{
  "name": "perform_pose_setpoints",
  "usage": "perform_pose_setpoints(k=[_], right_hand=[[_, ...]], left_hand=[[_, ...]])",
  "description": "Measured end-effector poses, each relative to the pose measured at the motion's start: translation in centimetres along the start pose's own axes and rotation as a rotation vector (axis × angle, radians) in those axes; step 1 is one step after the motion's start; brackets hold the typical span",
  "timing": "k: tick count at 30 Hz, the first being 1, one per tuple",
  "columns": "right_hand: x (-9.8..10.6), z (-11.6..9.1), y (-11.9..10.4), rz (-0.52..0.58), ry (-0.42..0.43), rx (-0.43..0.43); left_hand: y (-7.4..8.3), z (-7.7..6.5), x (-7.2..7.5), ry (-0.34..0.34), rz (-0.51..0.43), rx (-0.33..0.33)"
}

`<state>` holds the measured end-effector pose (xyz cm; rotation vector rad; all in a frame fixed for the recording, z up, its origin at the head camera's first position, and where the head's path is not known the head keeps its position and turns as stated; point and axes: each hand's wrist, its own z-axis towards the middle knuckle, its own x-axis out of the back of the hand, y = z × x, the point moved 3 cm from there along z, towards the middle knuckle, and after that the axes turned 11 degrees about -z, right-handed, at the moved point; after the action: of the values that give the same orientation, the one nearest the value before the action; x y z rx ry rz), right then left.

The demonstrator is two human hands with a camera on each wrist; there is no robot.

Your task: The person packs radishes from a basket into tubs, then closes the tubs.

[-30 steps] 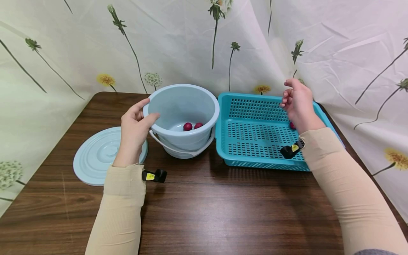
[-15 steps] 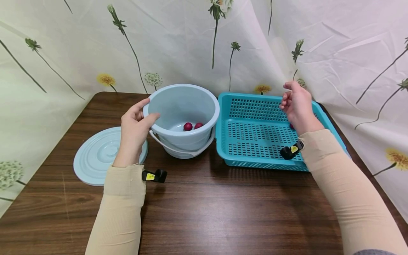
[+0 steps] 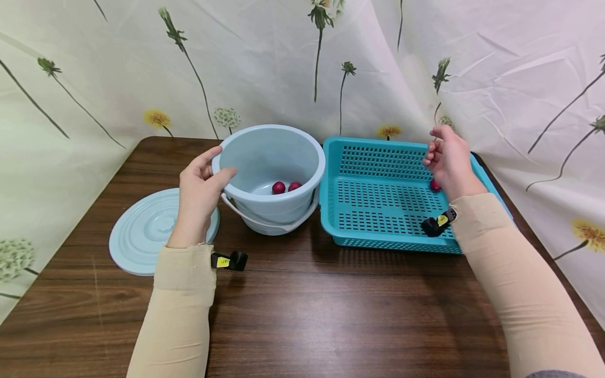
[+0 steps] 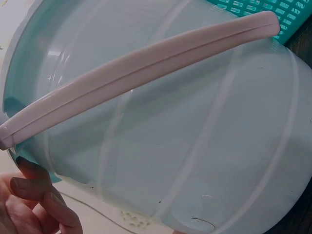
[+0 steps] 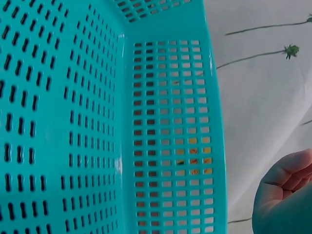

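Observation:
My left hand holds the left rim of a pale blue bucket, thumb over the rim and fingers outside. Two small dark-red round things lie at its bottom. In the left wrist view the bucket's handle crosses the bucket wall, with curled fingertips below it. My right hand hovers over the right side of a turquoise basket, fingers loosely curled, nothing visible in them. Beside that wrist, another dark-red round thing lies in the basket, partly hidden by the hand.
A pale blue lid lies on the brown wooden table, left of the bucket and partly behind the left arm. The basket stands close against the bucket's right side. A flower-printed cloth hangs behind the table.
My right hand has shifted slightly right and down over the basket, leaving more of the dark-red round thing visible. My left hand and the bucket stay put.

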<state>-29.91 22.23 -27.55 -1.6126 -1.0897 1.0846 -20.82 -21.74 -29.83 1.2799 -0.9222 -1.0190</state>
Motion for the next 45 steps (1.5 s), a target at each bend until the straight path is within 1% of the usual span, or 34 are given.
perform_pose_setpoints(k=[5,9,13,19,21,24,27,33,39,45], right_hand=[[1.0,0.4,0.1,-0.006,0.012,0.005],[1.8,0.8,0.2,-0.053,0.019,-0.006],[2.8,1.3,0.3,-0.142,0.012,-0.055],[4.2,2.4,1.1,-0.32,-0.006,-0.154],[4.5,2.8,1.5,-0.394,-0.023,-0.181],[4.9,3.4,1.9,-0.502,-0.082,-0.21],[5.4,3.9,2.2,-0.569,-0.139,-0.25],[6.6,4.5,2.8,-0.684,-0.187,-0.353],[7.0,4.6,3.6,-0.782,-0.25,-0.393],[7.1,4.5,4.4,-0.833,-0.258,-0.416]], left_hand=[[0.0,0.0,-0.1,-0.004,-0.006,-0.004],[0.0,0.0,-0.1,-0.008,-0.008,0.001],[0.1,0.0,-0.1,-0.006,-0.005,-0.001],[0.0,0.0,-0.1,-0.001,0.0,-0.002],[-0.1,0.0,-0.1,-0.001,-0.001,0.001],[-0.1,0.1,-0.1,0.001,-0.009,0.004],[-0.1,0.1,-0.1,0.003,-0.013,0.006],[-0.2,0.2,-0.1,0.009,-0.027,0.013],[-0.1,0.1,-0.2,0.012,-0.046,0.009],[-0.1,0.1,-0.2,0.013,-0.039,0.008]])
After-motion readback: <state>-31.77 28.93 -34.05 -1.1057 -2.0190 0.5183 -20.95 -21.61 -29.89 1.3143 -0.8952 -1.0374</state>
